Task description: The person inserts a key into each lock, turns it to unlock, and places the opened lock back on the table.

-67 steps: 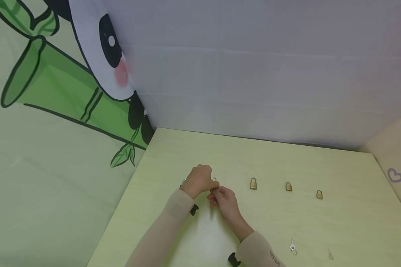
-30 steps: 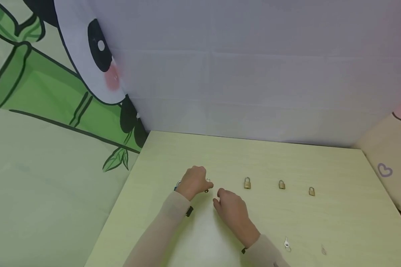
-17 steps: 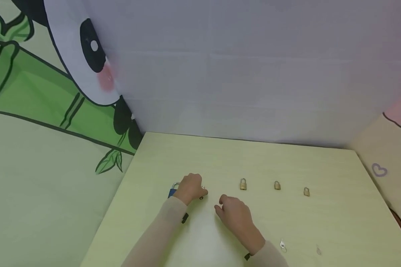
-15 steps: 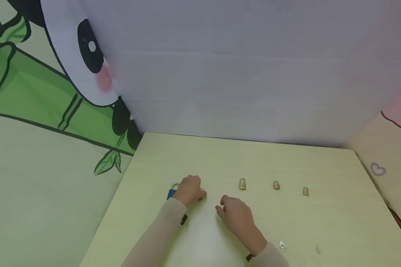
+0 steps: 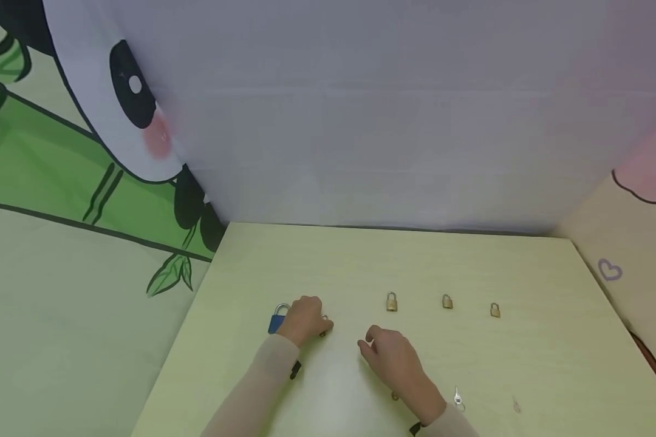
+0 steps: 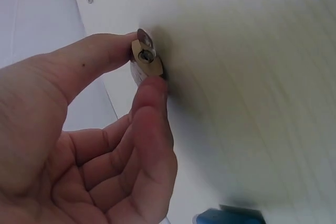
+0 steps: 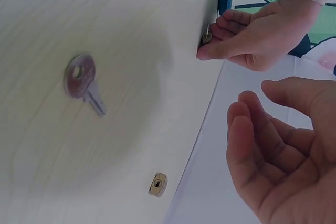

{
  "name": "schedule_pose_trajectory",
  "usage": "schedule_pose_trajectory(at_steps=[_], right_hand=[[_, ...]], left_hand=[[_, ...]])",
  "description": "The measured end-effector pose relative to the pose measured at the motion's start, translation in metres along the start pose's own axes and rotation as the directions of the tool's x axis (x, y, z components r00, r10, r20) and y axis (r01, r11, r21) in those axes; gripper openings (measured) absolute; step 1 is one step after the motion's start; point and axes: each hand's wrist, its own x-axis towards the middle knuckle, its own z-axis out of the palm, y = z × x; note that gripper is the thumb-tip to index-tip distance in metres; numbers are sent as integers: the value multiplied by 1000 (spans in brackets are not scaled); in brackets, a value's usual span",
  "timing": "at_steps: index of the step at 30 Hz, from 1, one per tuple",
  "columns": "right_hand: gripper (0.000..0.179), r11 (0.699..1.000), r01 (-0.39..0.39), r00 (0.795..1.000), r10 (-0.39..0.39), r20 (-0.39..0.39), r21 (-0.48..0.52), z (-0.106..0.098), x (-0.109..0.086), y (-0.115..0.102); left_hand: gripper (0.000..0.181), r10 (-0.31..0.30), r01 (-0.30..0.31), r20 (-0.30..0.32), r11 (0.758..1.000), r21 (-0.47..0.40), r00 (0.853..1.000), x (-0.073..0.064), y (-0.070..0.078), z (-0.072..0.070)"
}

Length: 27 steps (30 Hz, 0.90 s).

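My left hand (image 5: 304,320) pinches a small brass padlock (image 6: 147,61) between thumb and fingertips, its keyhole end showing in the left wrist view. In the head view the hand covers most of that padlock. Just left of this hand lies a blue padlock (image 5: 276,323) with a silver shackle, partly hidden. My right hand (image 5: 392,357) hovers apart from the left, fingers loosely bent and nothing between them, as the right wrist view (image 7: 283,145) also shows. On the table below it lies a key (image 7: 81,80), mostly hidden by the wrist in the head view.
Three brass padlocks stand in a row to the right: a larger one (image 5: 392,302), a second (image 5: 447,301) and a third (image 5: 494,310). Nearer the front are a silver key on a ring (image 5: 458,397) and another small, faint item (image 5: 516,405). Walls border the pale table (image 5: 361,261).
My right hand has come away from the padlock, down and to the right, its fingers loosening. The left hand keeps its pinch on the padlock. The head view has shifted, baring more of the blue padlock.
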Motion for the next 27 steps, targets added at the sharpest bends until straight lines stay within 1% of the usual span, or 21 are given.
schedule_pose_trajectory(at_steps=[5, 11, 15, 19, 22, 24, 27], right_hand=[[14, 1000, 15, 1000, -14, -11, 26, -4, -5, 3], [11, 998, 43, 999, -43, 11, 40, -6, -12, 2], [11, 999, 48, 999, -48, -5, -16, -6, -19, 0], [14, 993, 32, 998, -37, -44, -114, -6, -25, 1], [18, 983, 32, 996, -46, -72, -180, -6, -29, 2], [19, 979, 35, 995, -52, -82, -202, -7, -32, 3], [20, 978, 32, 995, -51, -86, -207, -9, -36, 2]], left_hand=[[41, 0, 0, -24, 1000, -23, 1000, -3, -3, 4], [39, -16, 15, -24, 999, -39, 1000, -10, -4, 1], [41, -7, 7, -24, 1000, -15, 1000, -12, -5, -2], [46, 15, -15, -30, 1000, 3, 999, -11, -1, -8], [46, 29, -29, -29, 1000, 10, 999, -10, 3, -12], [45, 36, -36, -26, 999, 20, 999, -9, 5, -14], [43, 50, -50, -26, 998, 31, 998, -8, 8, -16]])
